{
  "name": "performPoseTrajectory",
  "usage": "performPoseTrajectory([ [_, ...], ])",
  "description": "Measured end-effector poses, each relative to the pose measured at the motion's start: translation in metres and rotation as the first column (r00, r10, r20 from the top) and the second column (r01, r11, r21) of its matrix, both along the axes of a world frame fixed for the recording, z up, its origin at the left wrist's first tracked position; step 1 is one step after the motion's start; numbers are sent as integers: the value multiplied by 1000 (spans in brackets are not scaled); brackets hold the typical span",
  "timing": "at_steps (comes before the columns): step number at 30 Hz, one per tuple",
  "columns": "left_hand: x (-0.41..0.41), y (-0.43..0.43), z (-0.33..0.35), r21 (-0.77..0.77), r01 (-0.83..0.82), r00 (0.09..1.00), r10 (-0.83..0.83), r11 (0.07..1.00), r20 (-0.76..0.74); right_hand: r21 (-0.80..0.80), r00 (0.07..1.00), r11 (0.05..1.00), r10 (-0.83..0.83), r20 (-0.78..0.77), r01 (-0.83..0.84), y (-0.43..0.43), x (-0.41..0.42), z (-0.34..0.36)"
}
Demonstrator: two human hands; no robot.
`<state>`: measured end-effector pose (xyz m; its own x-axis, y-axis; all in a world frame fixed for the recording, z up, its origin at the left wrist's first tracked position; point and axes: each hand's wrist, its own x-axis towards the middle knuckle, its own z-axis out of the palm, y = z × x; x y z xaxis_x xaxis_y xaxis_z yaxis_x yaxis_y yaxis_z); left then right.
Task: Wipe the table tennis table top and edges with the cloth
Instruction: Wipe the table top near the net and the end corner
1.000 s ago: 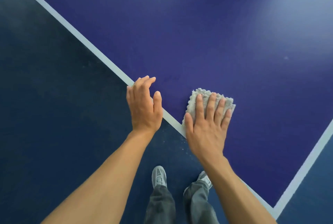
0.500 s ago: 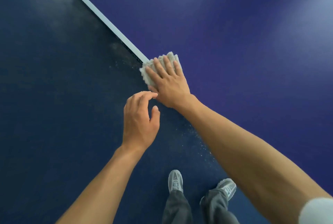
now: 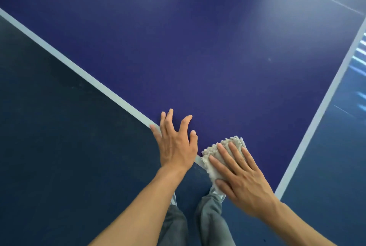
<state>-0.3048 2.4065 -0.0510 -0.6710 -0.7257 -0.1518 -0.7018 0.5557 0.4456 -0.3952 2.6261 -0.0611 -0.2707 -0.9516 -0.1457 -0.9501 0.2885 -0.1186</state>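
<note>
Pressing cloth (image 3: 213,172) under straight fingers (image 3: 227,156) — right hand (image 3: 245,184), table edge (image 3: 99,81)

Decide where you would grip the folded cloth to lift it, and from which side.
Pinch the cloth by its near end, coming from the person's side: it seems to overhang the white edge of the table, so a thumb could slip under. The right hand presses the rest flat.

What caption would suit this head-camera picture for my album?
Right hand presses a folded cloth along the white edge of the table while the left hand rests spread beside it.
</note>
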Motion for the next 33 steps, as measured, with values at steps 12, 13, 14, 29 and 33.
performPoseTrajectory([
  [12,-112,37,-13,-118,110,993,-105,987,46,78,824,825,-564,44,560,19,-180,12],
  [13,-119,37,-14,-129,99,994,-91,987,67,82,770,772,-635,55,631,10,-205,10],
  [14,-124,38,-16,-148,90,993,-77,985,91,88,709,712,-702,67,697,1,-228,9],
  [29,-129,40,-24,-255,83,988,-47,963,145,22,885,889,-458,85,458,-97,-218,3],
  [33,-128,40,-27,-260,88,988,-52,961,143,40,957,963,-268,113,265,-24,-167,4],
])
